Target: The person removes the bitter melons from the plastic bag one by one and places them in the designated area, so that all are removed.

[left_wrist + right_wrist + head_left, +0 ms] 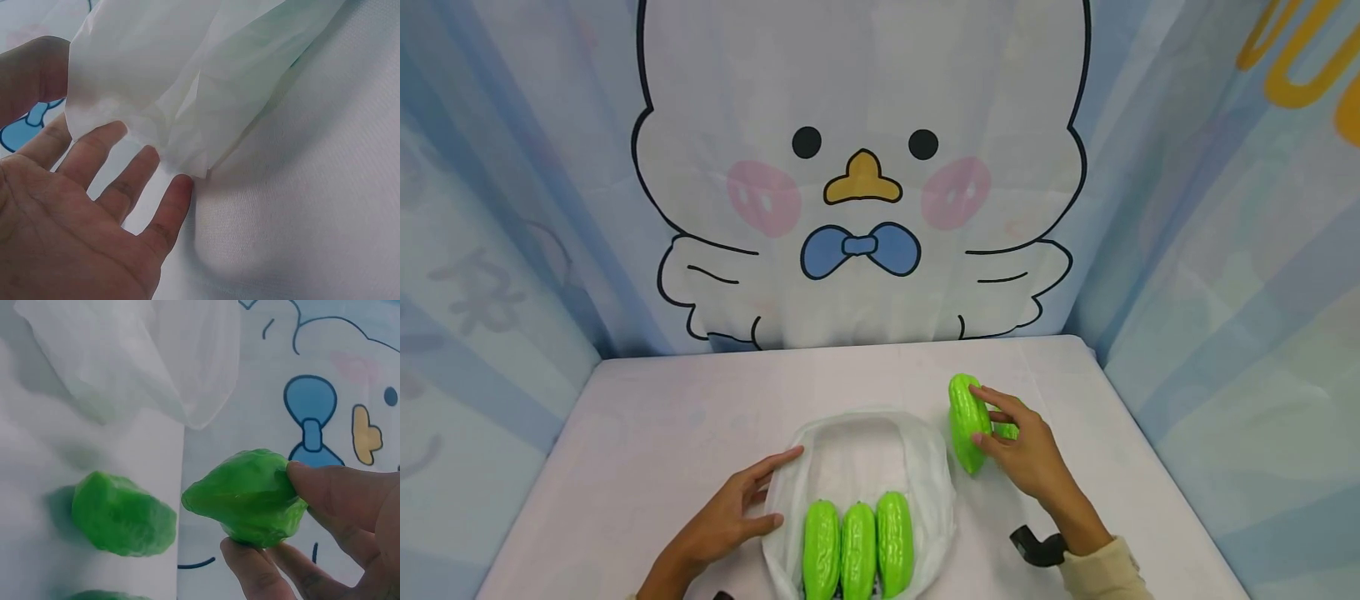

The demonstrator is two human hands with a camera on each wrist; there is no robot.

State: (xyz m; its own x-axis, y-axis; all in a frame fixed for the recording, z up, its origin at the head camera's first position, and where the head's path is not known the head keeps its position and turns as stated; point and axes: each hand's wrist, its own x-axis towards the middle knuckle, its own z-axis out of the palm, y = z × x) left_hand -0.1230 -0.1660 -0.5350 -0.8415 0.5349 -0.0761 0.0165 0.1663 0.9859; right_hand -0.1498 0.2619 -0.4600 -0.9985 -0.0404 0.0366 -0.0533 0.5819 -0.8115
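A white plastic bag [934, 500] lies with its mouth wide on the table, and three bright green bitter melons [858, 550] sit side by side in it. My left hand [722, 512] touches the bag's left rim with fingers spread and fairly straight; in the left wrist view its fingertips [178, 187] rest against the thin plastic [144, 69]. To the right of the bag, my right hand [1026, 450] pinches another bitter melon [967, 423] between thumb and fingers, holding it above the table. Another bitter melon [122, 515] lies on the table under it, partly hidden by the hand in the head view.
Part of a further green piece [106, 595] shows at the bottom of the right wrist view. The white-covered table [670, 417] is enclosed by printed curtains [865, 75] at the back and sides. A black wrist mount [1037, 547] sits by my right sleeve.
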